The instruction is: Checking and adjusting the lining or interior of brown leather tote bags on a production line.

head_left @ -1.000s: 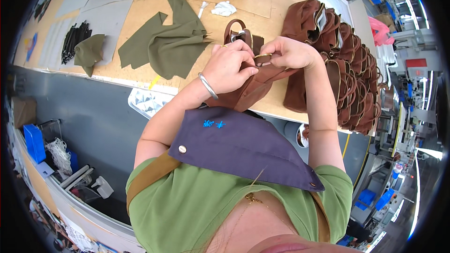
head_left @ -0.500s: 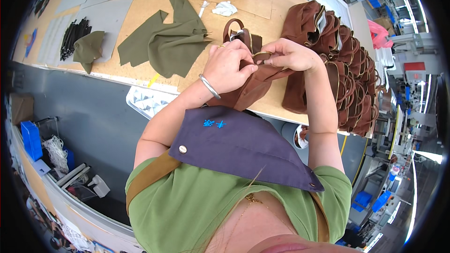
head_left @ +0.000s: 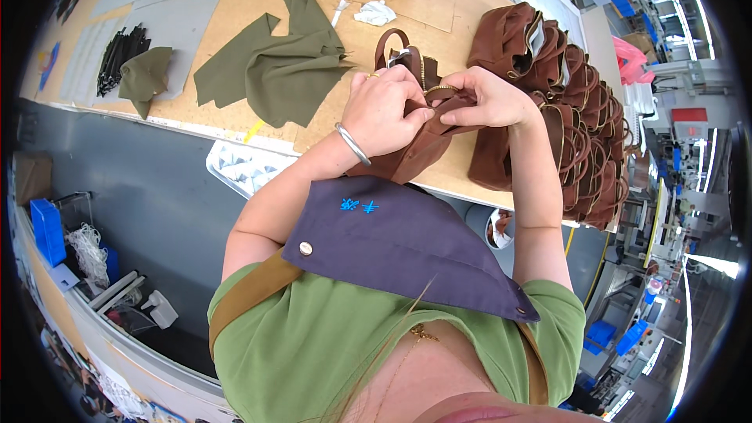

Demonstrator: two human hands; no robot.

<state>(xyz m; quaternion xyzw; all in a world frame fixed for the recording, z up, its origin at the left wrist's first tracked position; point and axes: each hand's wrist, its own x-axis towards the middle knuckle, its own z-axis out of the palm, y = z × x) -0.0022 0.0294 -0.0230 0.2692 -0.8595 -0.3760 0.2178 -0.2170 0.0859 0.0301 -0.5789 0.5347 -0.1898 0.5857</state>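
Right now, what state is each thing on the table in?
Brown bag, mouth looks partly open
Left hand, pinching the bag's fabric
Right hand, pinching the bag's fabric
Bag handle, looped upright
Large green cloth, spread, rumpled
Small green cloth, bunched
White scrap, crumpled
Black strips, heaped
Bags at right, piled, some open

Black strips beside small olive cloth.

Brightly lit, glaring lamps right, warped edges
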